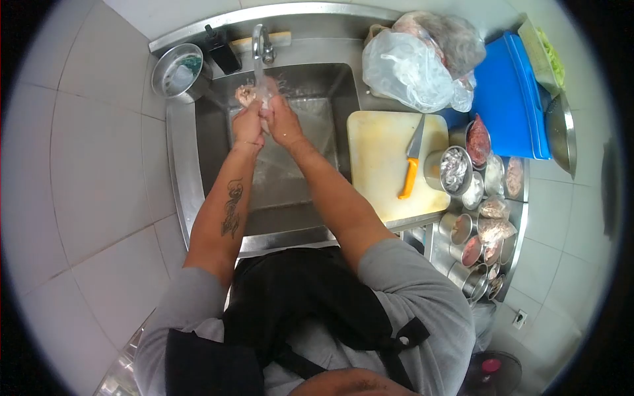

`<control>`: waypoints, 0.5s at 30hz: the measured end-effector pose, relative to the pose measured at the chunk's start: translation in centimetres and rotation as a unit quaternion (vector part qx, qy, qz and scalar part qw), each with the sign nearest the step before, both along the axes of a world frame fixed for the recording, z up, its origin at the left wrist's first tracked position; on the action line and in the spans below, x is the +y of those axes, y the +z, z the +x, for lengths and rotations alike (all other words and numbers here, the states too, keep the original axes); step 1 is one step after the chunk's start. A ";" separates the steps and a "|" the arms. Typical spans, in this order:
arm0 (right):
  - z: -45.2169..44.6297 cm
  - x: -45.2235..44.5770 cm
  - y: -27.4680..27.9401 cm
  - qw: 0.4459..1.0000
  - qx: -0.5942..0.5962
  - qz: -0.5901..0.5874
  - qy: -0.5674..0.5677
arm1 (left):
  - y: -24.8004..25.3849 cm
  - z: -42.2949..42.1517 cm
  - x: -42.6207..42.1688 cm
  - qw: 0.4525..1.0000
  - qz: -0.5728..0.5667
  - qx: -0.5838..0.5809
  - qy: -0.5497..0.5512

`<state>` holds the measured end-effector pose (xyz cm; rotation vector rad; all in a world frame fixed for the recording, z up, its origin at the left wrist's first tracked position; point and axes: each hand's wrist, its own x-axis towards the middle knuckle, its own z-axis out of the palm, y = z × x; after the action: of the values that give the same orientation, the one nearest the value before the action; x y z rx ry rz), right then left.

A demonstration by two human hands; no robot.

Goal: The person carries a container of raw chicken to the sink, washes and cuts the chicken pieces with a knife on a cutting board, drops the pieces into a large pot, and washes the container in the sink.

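Observation:
Both my hands are together over the steel sink [317, 152], beneath the tap [258, 41], with water running down onto them. My left hand [247, 123] is closed, and a pale pinkish-tan lump like raw meat [245, 95] sticks out beyond its fingers. Pressed against it from the right, my right hand [284, 120] is also closed. Something pinkish and shiny shows behind the stream. Splashing water and the fingers hide most of what lies between the hands.
Right of the sink lies a cutting board [376, 165] with an orange-handled knife [412, 162]. Beyond it are plastic bags [409, 69], a blue container [508, 99] and several metal pots of food [454, 170]. A metal pot [173, 80] and black bottle [222, 53] stand left of the tap.

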<state>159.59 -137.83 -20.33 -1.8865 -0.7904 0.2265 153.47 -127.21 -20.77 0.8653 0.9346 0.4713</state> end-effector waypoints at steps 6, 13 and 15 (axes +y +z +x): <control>-0.1 -0.4 -0.7 0.997 0.025 -0.076 0.017 | 0.7 1.0 -0.6 1.000 0.007 0.008 -0.005; 0.1 -1.3 -2.0 0.998 0.038 -0.008 -0.055 | 1.2 2.0 -0.1 0.998 0.009 0.044 -0.052; 1.0 -2.0 -4.6 0.991 0.128 -0.035 0.013 | 0.9 2.5 0.0 0.997 -0.049 -0.038 -0.035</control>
<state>160.61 -139.78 -24.94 -1.8667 -0.6392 0.5064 155.93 -127.22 -19.91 0.7838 0.8474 0.3923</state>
